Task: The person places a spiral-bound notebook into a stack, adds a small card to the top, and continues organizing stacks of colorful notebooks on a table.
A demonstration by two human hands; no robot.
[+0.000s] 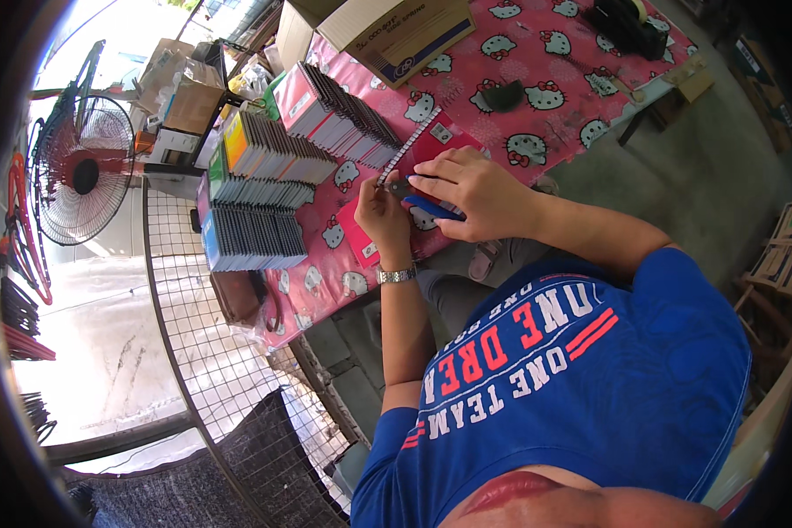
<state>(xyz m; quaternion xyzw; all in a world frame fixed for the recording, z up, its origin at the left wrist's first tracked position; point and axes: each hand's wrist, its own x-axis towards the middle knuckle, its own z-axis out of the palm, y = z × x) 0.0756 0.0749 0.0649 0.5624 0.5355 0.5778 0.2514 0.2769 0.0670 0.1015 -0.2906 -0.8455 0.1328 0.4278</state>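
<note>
A red notebook (444,136) with a pale spiral binding (414,142) along one edge lies on the table in front of me. My right hand (488,194) is closed round blue-handled pliers (433,208). Their dark jaws reach to the lower end of the spiral. There, my left hand (382,216), with a metal watch on its wrist, pinches the spiral's end between curled fingers. Whether the jaws grip the wire is too small to tell. Part of another red cover (358,242) shows beneath my left hand.
Stacks of spiral notebooks, pink (343,114), yellow (273,145) and blue (253,238), stand on the left of the pink patterned tablecloth (537,123). An open cardboard box (396,40) is at the back. A black tape dispenser (629,26) sits far right. A fan (84,172) stands left.
</note>
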